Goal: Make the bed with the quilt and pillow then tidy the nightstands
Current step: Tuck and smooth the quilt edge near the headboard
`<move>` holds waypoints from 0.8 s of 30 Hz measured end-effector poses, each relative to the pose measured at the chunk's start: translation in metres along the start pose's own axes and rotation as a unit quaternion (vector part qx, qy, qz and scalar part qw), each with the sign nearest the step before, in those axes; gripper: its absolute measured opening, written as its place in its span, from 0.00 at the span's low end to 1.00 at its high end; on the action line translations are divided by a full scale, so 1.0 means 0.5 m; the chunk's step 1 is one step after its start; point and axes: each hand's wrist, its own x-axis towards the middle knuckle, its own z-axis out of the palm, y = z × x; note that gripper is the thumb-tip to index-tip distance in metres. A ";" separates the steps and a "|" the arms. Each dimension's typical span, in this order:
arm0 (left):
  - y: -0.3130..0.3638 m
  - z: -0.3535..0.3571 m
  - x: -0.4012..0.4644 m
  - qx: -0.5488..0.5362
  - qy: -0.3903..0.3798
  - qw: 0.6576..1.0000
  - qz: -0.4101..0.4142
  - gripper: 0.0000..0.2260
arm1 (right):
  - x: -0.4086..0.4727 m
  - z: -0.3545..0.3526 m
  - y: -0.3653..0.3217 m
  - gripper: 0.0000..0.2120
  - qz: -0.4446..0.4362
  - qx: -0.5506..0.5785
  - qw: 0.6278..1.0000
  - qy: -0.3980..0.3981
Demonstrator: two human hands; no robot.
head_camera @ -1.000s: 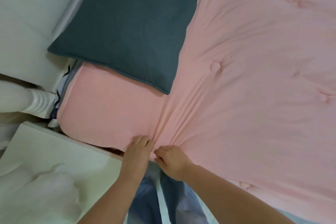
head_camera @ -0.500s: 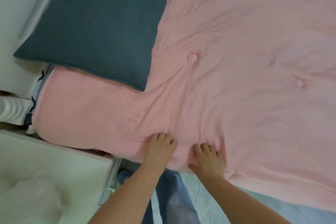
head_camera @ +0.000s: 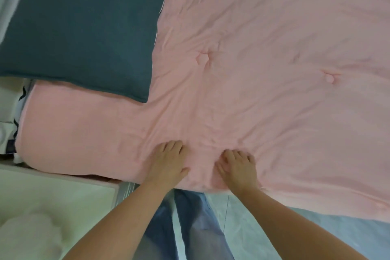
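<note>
Before you lies a soft pink tufted fabric quilt (head_camera: 263, 74), plain in colour, its only pattern the scattered button-like dimples. On it you have a dark teal rectangular cloth pillow (head_camera: 84, 27), solid and unpatterned, and at the left edge a strip of white bedding with dark navy markings (head_camera: 20, 99). You also have a pale cream flat-topped nightstand (head_camera: 63, 194) and faded blue denim trousers (head_camera: 190, 224).
</note>
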 end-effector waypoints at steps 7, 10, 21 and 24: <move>0.047 0.013 0.022 0.043 -0.048 0.998 -0.022 0.29 | -0.017 0.023 0.028 0.22 0.046 0.008 0.996 -0.078; 0.063 0.014 0.032 0.074 -0.090 0.993 -0.033 0.21 | -0.015 0.030 0.033 0.17 0.039 -0.004 0.998 -0.058; 0.003 -0.038 0.034 -0.083 -0.147 0.986 0.010 0.04 | -0.008 -0.042 0.054 0.13 -0.149 -0.003 0.977 -0.156; -0.037 -0.044 0.040 -0.087 0.014 0.994 -0.059 0.10 | 0.028 -0.056 0.017 0.13 -0.173 0.045 0.984 -0.002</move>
